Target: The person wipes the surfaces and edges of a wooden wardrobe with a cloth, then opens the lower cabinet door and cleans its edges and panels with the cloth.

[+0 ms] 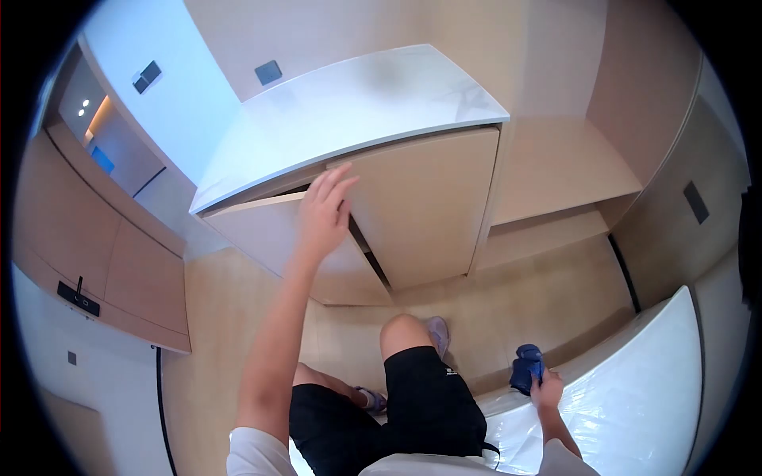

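My left hand [325, 210] is at the top free corner of the left cabinet door [278, 230], its fingers stretched out and slightly apart. That door stands ajar, with a dark gap between it and the right cabinet door [429, 202], which looks closed. Whether my fingertips press on the door edge I cannot tell. Low on the right, my right hand [548, 390] is closed around a dark blue object [524, 371] with a rounded top and a brighter blue patch. Its exact kind is too small to make out. It is held above the edge of a plastic-covered white seat or bench.
A white countertop [349, 95] tops the cabinet. Right of it is a low wooden bench niche [563, 170]. The plastic-covered white surface [619, 397] lies at lower right. A wooden door [103, 246] with a black handle stands left. My knees are just before the cabinet.
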`<action>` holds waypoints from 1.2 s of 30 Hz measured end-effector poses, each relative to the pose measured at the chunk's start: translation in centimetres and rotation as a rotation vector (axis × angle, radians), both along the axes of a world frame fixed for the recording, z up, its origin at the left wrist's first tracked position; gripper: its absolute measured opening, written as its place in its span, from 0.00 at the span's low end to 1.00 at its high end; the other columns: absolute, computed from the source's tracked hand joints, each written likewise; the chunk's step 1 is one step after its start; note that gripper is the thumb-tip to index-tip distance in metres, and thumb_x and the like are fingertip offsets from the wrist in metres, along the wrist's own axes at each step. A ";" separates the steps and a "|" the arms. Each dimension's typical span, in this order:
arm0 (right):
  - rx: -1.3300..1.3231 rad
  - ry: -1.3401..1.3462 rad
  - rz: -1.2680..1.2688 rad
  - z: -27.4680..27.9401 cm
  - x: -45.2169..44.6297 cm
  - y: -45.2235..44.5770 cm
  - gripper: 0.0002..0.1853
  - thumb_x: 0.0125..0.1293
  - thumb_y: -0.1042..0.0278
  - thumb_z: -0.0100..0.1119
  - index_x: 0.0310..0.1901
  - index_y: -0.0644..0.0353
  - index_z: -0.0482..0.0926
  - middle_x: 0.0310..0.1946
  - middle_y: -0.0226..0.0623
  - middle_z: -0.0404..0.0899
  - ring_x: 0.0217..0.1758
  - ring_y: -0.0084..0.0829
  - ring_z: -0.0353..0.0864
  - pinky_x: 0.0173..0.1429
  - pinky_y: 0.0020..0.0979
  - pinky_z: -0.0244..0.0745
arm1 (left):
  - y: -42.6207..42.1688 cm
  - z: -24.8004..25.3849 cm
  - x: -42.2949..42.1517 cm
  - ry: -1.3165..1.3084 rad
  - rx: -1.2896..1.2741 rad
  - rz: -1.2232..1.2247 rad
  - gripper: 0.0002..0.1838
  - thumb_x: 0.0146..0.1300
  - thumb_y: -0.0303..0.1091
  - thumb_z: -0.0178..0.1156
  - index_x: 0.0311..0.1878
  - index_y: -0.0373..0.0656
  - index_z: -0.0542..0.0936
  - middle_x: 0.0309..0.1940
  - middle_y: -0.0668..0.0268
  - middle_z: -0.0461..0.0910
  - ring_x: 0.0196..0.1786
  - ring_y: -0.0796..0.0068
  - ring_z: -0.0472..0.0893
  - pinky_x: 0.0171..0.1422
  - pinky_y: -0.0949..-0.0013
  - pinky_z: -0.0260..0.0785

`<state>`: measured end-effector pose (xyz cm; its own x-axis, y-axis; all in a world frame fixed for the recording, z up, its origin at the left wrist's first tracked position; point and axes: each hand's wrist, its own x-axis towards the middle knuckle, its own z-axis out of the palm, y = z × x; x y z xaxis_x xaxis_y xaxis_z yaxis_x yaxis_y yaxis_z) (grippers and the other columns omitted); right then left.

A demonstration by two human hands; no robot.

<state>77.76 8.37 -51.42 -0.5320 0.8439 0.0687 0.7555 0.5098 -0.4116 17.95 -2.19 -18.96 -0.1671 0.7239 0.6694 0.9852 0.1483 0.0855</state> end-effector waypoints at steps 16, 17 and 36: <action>-0.075 -0.139 0.029 -2.4 0.1 0.7 0.13 0.51 0.65 0.67 0.38 0.55 0.77 0.32 0.43 0.81 0.37 0.51 0.82 0.43 0.53 0.76 | 6.7 -2.3 -1.0 0.305 -0.155 0.358 0.32 0.68 0.42 0.66 0.74 0.47 0.75 0.71 0.68 0.78 0.82 0.67 0.63 0.84 0.49 0.54; -0.081 -0.133 0.032 -2.7 0.3 0.7 0.13 0.52 0.65 0.67 0.38 0.55 0.77 0.32 0.42 0.81 0.37 0.51 0.83 0.43 0.53 0.76 | 7.1 -2.3 -0.4 0.298 -0.176 0.415 0.32 0.68 0.43 0.66 0.74 0.47 0.75 0.72 0.67 0.77 0.82 0.67 0.63 0.84 0.49 0.54; -0.054 0.033 -0.027 -4.0 3.1 1.2 0.11 0.75 0.65 0.52 0.50 0.59 0.82 0.41 0.49 0.84 0.43 0.58 0.83 0.46 0.55 0.76 | 6.5 -0.5 9.6 -0.039 0.048 0.417 0.17 0.65 0.46 0.71 0.49 0.45 0.84 0.45 0.62 0.84 0.48 0.54 0.83 0.52 0.54 0.76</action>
